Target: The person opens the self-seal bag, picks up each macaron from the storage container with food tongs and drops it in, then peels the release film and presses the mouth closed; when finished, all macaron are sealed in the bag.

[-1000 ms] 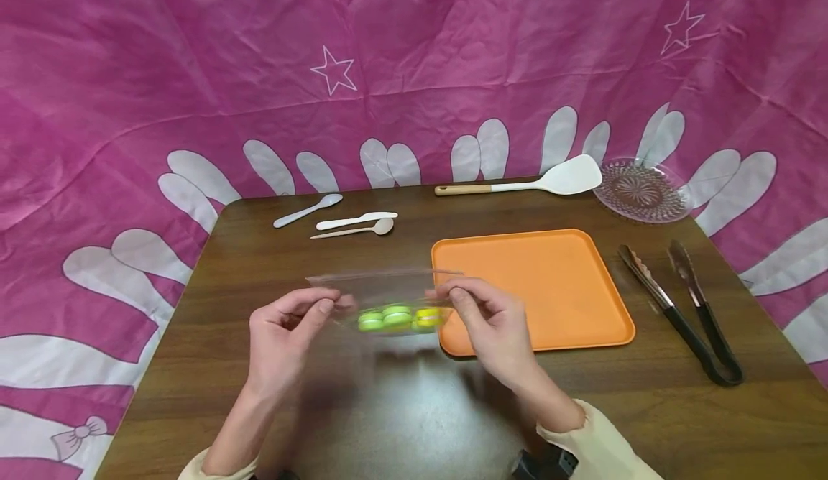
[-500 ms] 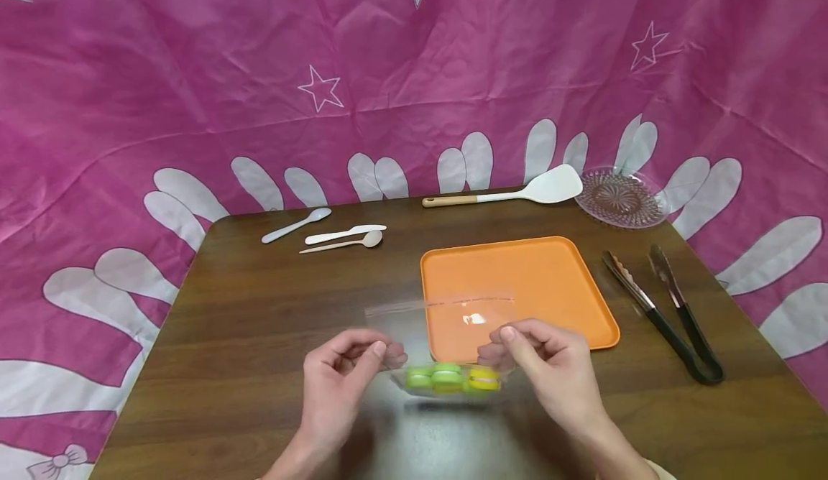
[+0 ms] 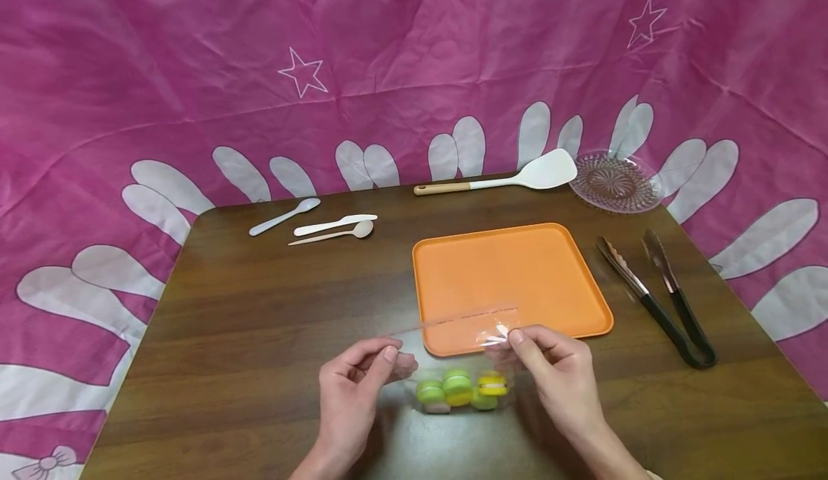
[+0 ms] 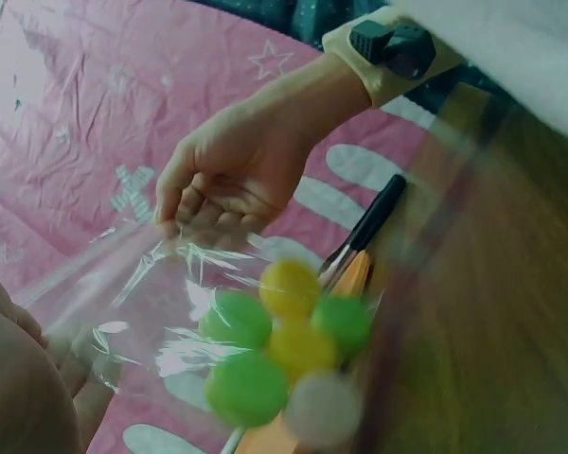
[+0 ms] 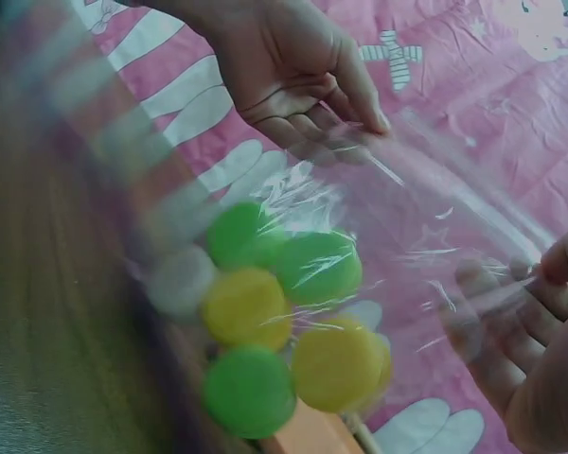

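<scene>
A clear plastic bag hangs between my two hands, above the table's near side. Thumb and fingers of my left hand pinch its left edge. On the other side my right hand pinches the right edge. Green macarons, yellow macarons and a pale macaron lie heaped at the bag's bottom. The right wrist view shows the clear film stretched between the hands, with the macarons below. The bag's top strip overlaps the orange tray's near edge in the head view.
An orange tray lies beyond the bag, with black-handled tongs to its right. A spatula and a clear patterned plate lie at the back. Two spoons and a white knife lie back left.
Both hands and the bag have moved right and nearer to me. The macarons have shifted from a row into a looser heap. The head view has shifted slightly too.
</scene>
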Available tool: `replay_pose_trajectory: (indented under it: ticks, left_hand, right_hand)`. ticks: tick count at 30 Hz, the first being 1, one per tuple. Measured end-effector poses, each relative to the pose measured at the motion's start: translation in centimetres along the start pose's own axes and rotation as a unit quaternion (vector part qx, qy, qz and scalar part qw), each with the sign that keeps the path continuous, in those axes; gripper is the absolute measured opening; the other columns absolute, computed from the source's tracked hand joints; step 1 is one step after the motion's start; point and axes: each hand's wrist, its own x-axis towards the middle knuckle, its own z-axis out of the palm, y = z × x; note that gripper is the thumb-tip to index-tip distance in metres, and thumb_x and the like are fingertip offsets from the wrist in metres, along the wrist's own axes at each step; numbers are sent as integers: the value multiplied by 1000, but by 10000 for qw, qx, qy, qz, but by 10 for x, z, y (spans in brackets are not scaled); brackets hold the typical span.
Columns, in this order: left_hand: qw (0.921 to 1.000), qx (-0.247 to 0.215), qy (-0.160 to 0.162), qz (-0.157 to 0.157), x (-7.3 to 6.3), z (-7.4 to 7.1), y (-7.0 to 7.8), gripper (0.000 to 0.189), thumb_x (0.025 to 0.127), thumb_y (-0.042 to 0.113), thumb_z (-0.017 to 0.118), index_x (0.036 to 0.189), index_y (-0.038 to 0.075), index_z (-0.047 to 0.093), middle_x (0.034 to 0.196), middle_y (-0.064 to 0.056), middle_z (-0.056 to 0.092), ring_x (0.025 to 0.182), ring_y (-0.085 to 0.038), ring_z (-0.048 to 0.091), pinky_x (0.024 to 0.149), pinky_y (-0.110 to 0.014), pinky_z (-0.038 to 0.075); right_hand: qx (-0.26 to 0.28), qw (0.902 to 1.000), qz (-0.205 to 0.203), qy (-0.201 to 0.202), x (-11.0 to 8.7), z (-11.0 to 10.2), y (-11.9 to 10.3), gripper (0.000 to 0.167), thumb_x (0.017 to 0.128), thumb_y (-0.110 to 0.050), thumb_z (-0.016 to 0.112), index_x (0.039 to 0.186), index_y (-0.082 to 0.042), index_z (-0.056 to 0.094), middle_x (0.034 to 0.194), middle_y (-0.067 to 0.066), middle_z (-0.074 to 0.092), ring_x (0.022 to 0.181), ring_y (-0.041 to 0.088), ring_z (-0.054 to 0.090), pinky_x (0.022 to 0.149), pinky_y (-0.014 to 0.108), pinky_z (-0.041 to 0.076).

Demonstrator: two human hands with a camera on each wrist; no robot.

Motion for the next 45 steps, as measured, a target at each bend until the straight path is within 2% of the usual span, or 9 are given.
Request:
replay_pose_trajectory:
  ticks: [12, 19, 23, 25, 28, 30, 32, 36, 45]
  left_hand:
    - [9951, -60, 161, -971, 0, 4, 0, 25, 96, 2, 65, 100, -23, 63, 83, -15, 75, 78, -27, 74, 78, -40, 58]
    - [9942, -85, 288, -1028, -1, 11, -4, 24, 94, -2, 64, 103, -24, 62, 82, -14, 75, 76, -24, 74, 81, -36, 57]
    - [9963, -73, 272, -814, 0, 14, -7, 22, 93, -4, 66, 107, -21, 64, 82, -17, 74, 75, -26, 75, 81, -37, 57]
    - [9972, -56, 234, -702, 1, 16, -8, 22, 92, -4, 67, 107, -20, 65, 83, -19, 74, 75, -27, 74, 81, -38, 57]
    - [9984, -62, 189, -530, 2, 17, -8, 21, 91, -5, 67, 107, -20, 65, 83, -20, 73, 74, -26, 74, 79, -39, 57]
    - [9990, -110, 187, -386, 2, 17, -8, 21, 91, -7, 67, 107, -21, 65, 83, -21, 73, 73, -25, 74, 76, -40, 58]
    - [9995, -181, 136, -222, 3, 16, -8, 22, 91, -9, 66, 108, -23, 64, 83, -22, 73, 73, -24, 74, 76, -41, 58]
    - [9998, -154, -49, 71, 3, 15, -9, 20, 91, -11, 65, 109, -20, 65, 84, -19, 74, 78, -23, 75, 77, -38, 58]
    - [9975, 52, -291, 647, 2, 12, -11, 21, 86, -18, 64, 107, -21, 66, 92, -12, 75, 82, -17, 73, 71, -25, 57]
  right_hand:
    - [-477, 9937, 327, 960, -4, 5, 0, 32, 96, 12, 53, 69, 4, 67, 71, 14, 71, 64, 19, 72, 65, 27, 57]
    - [-707, 9844, 717, 1445, -2, 8, 0, 27, 96, 12, 54, 70, 7, 61, 68, 14, 68, 58, 18, 67, 59, 27, 56]
    - [-980, 9791, -395, 1739, 1, 9, 2, 3, 89, 18, 58, 87, 16, 60, 85, 13, 68, 72, 14, 66, 66, 19, 53]
    - [-1315, 9585, -1599, 1960, 7, 14, 0, 5, 87, 15, 59, 89, 19, 58, 92, 17, 64, 83, 18, 63, 74, 18, 50]
    - [-2041, 8896, -3558, 2011, 19, 30, -9, 13, 86, 4, 64, 81, 16, 61, 89, 21, 61, 81, 27, 57, 75, 24, 45]
    - [-2359, 8486, -4458, 1599, 26, 43, -17, 20, 89, -4, 65, 75, 9, 66, 82, 22, 61, 75, 31, 54, 70, 29, 42]
    - [-2604, 8292, -4873, 849, 30, 56, -22, 20, 93, -7, 65, 77, 4, 70, 80, 18, 63, 70, 31, 53, 67, 32, 41]
    - [-3097, 8345, -4555, -128, 36, 72, -23, 20, 99, -12, 62, 88, -1, 74, 85, 9, 65, 72, 27, 54, 66, 34, 38]
    - [-3248, 8526, -4041, -653, 41, 74, -8, 22, 99, -22, 66, 93, -4, 77, 90, 4, 68, 78, 26, 56, 68, 34, 38]
